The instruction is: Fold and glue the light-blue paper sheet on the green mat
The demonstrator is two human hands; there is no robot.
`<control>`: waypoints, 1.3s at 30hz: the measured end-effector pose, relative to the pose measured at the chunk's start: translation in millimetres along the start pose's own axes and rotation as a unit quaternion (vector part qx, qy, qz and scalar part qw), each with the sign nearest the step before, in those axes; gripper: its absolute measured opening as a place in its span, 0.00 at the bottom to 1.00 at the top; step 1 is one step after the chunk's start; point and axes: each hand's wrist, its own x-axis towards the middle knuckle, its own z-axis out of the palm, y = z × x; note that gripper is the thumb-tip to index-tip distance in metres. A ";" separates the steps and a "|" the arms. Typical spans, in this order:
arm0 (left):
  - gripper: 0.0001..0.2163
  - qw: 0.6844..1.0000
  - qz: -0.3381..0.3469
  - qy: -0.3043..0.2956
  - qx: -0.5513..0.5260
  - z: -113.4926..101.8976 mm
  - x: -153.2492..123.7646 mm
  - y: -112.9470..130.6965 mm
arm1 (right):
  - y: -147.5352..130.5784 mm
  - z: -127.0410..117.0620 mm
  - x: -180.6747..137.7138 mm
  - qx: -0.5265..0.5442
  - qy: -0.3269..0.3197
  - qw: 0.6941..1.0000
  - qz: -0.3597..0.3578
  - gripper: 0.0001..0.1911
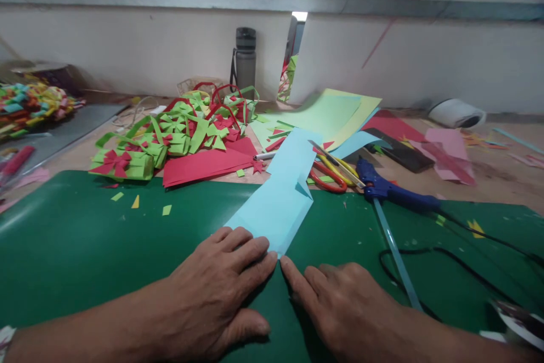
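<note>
Left hand (216, 289) lies flat, fingers spread, pressing the near end of a folded light-blue paper strip (280, 193) onto the green cutting mat (85, 238), apparently to pin it down. Right hand (348, 306) rests beside it, forefinger extended, its tip touching the strip's near corner as if sharpening a crease; it grips nothing. The strip runs away from both hands. Beyond the right hand: blue glue gun (395, 190), scissors (331, 173). Beyond the left: green-and-red paper baskets (170, 136).
</note>
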 end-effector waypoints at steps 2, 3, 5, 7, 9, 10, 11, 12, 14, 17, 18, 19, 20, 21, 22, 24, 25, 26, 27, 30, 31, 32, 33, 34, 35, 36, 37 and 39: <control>0.27 1.000 -0.004 -0.007 0.005 -0.7 1.3 0.1 | -1.1 -2.1 -0.9 -0.011 0.000 1.000 -0.002 0.22; 0.27 1.000 -0.006 -0.011 0.009 -1.1 2.1 0.2 | -1.7 -3.0 -1.7 -0.015 0.001 1.000 0.001 0.21; 0.27 1.000 -0.006 -0.015 0.016 -1.7 4.0 0.3 | -2.6 -4.0 -3.0 -0.019 0.006 1.000 0.005 0.19; 0.27 1.000 -0.004 -0.019 0.022 -1.7 5.6 0.5 | -2.8 -4.4 -3.4 -0.019 0.007 1.000 0.006 0.20; 0.28 0.999 -0.004 -0.022 0.026 -1.6 6.7 1.0 | -2.3 -4.7 -3.3 -0.017 0.009 1.000 0.004 0.20; 0.28 0.999 -0.004 -0.023 0.027 -1.5 7.1 1.4 | -2.0 -4.9 -3.2 -0.016 0.011 1.000 0.005 0.20; 0.28 0.999 -0.005 -0.025 0.028 -1.6 7.3 2.1 | -1.7 -5.0 -3.2 -0.016 0.010 1.000 0.005 0.20; 0.28 0.999 -0.005 -0.028 0.028 -1.8 7.4 2.8 | -1.6 -4.8 -3.3 -0.017 0.012 1.000 0.004 0.20; 0.29 0.999 -0.007 -0.030 0.031 -2.4 7.6 4.7 | -1.7 -3.2 -4.1 -0.017 0.013 1.000 0.005 0.19; 0.31 0.998 -0.011 -0.033 0.044 -3.5 8.5 6.7 | -2.2 1.6 -4.9 -0.011 0.018 1.000 0.010 0.19; 0.30 0.998 -0.011 -0.032 0.048 -3.8 8.9 6.9 | -2.1 3.0 -4.8 -0.007 0.018 1.000 0.013 0.19; 0.29 0.998 -0.009 -0.029 0.052 -4.0 9.3 6.9 | -1.9 3.9 -4.5 -0.005 0.015 1.000 0.014 0.19; 0.28 0.998 -0.006 -0.025 0.055 -4.0 9.4 6.6 | -1.6 4.2 -4.2 -0.004 0.010 1.000 0.015 0.19; 0.27 0.998 -0.004 -0.019 0.061 -3.9 9.3 6.2 | -1.2 3.9 -3.8 -0.005 0.004 1.000 0.015 0.19; 0.27 0.998 -0.002 -0.012 0.066 -3.5 8.8 5.7 | -1.0 3.2 -3.6 -0.007 0.002 1.000 0.015 0.19; 0.28 0.997 0.002 0.001 0.078 -2.5 6.5 5.2 | -1.0 2.0 -3.7 -0.010 -0.001 1.000 0.016 0.19; 0.29 0.996 0.004 0.009 0.084 -2.0 5.0 5.2 | -1.4 1.9 -4.1 -0.009 0.000 1.000 0.017 0.19; 0.30 0.996 0.007 0.016 0.091 -1.5 3.4 5.5 | -1.9 2.4 -4.7 -0.006 0.004 1.000 0.016 0.18; 0.30 0.995 0.007 0.020 0.097 -1.2 2.0 6.1 | -2.6 3.3 -5.3 -0.004 0.007 1.000 0.014 0.17; 0.30 0.994 0.000 0.006 0.111 -1.5 -0.1 8.4 | -3.8 7.1 -6.4 0.005 0.015 1.000 0.022 0.15; 0.29 0.993 -0.004 -0.003 0.114 -2.0 0.1 9.1 | -3.6 8.0 -6.3 0.012 0.017 0.999 0.028 0.14; 0.29 0.993 -0.007 -0.010 0.115 -2.5 0.7 9.7 | -3.1 8.5 -5.8 0.023 0.015 0.999 0.034 0.14; 0.28 0.993 -0.009 -0.016 0.115 -3.0 1.4 10.2 | -2.4 8.7 -5.0 0.036 0.014 0.999 0.038 0.14; 0.28 0.993 -0.012 -0.019 0.113 -3.4 2.1 10.7 | -1.6 8.7 -3.8 0.048 0.014 0.998 0.040 0.15; 0.28 0.993 -0.014 -0.021 0.112 -3.8 2.7 11.0 | -0.7 8.6 -2.4 0.058 0.013 0.998 0.039 0.16; 0.27 0.994 -0.016 -0.022 0.110 -4.2 3.0 11.3 | 0.0 8.4 -0.9 0.064 0.010 0.997 0.035 0.17; 0.27 0.994 -0.016 -0.024 0.110 -4.6 3.0 11.6 | 0.5 8.3 0.5 0.066 0.005 0.997 0.034 0.18; 0.26 0.992 -0.017 -0.020 0.120 -5.3 2.3 12.0 | 0.6 8.2 2.8 0.068 -0.003 0.997 0.038 0.18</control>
